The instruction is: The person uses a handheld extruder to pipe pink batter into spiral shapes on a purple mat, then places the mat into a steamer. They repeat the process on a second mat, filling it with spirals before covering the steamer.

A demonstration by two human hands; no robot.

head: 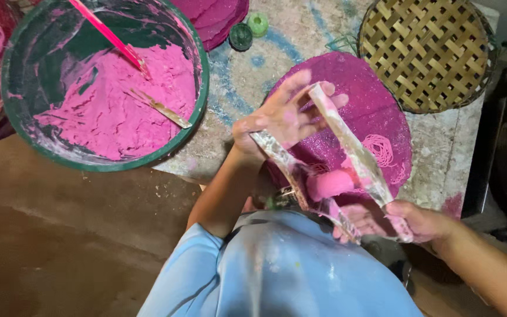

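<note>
My left hand point(283, 114) grips the upper ends of a two-armed wooden press point(353, 152), its arms smeared with white and pink. My right hand point(406, 223) holds the lower ends of the press near my lap. A lump of pink dough point(331, 183) sits between the arms. Under the press lies a round magenta mat point(377, 100) with a squiggle of pink noodle strands point(382, 149) on it. My blue-clothed knee fills the bottom middle.
A big green basin point(24, 135) of pink dough point(118, 105) stands at the upper left, with a pink stick point(110, 35) and a wooden spatula point(159, 107) in it. A woven bamboo tray point(426, 50) lies at the upper right. Stacked magenta mats and two small green lids point(249, 29) sit at the top.
</note>
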